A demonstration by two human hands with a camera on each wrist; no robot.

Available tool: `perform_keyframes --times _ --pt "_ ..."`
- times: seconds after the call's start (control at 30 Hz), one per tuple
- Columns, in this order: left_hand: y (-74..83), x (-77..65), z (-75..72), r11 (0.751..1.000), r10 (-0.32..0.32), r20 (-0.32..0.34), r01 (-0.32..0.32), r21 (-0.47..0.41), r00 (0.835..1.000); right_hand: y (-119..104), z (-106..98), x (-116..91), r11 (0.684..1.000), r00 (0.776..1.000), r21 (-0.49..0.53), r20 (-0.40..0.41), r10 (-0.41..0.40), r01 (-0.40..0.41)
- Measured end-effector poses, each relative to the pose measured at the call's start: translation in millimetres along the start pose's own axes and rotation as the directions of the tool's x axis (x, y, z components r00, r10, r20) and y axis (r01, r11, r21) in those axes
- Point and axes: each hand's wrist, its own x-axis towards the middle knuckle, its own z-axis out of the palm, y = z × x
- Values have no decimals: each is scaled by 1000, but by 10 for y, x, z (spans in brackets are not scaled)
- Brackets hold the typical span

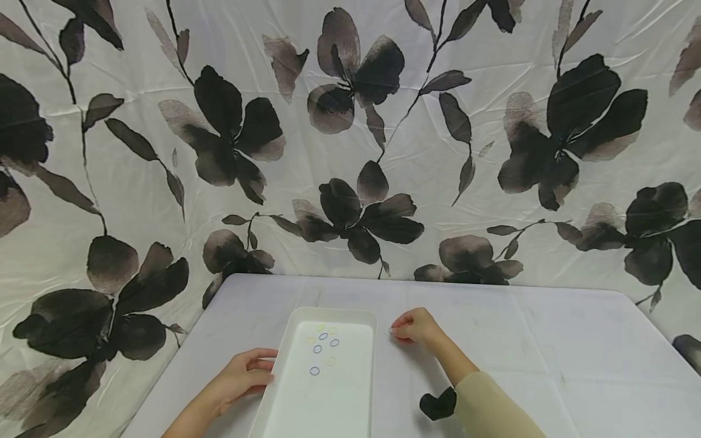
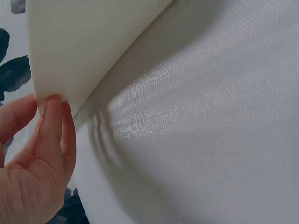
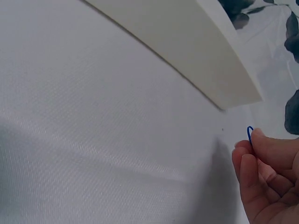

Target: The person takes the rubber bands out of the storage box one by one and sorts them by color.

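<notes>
A long white tray (image 1: 334, 398) lies on the table, with several thin rings inside: blue rubber bands (image 1: 317, 349) and pale yellow ones (image 1: 331, 361). My left hand (image 1: 241, 380) holds the tray's left side. Up close in the left wrist view, the left fingers (image 2: 50, 126) press the outer wall near a corner, with the thumb at the rim. Right of the tray, my right hand (image 1: 418, 325) is raised over the table, thumb and fingertips together. A small blue rubber band (image 3: 250, 133) stands up between the right thumb and fingertips in the right wrist view.
A white cloth covers the table (image 1: 520, 347). Beside the right sleeve (image 1: 490, 404) is a black object (image 1: 438, 404), its kind unclear. Behind the table's far edge hangs a white curtain (image 1: 465, 182) with dark flowers.
</notes>
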Motion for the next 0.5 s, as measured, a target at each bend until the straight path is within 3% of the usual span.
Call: perform_keyframes --times 0.23,0.5 --pt "8 1 9 1000 7 11 -7 -8 1000 59 29 15 1000 999 -2 -24 28 -28" --pt "25 -4 11 1000 7 27 -6 -16 1000 71 41 2 997 999 -83 -38 2 -5"
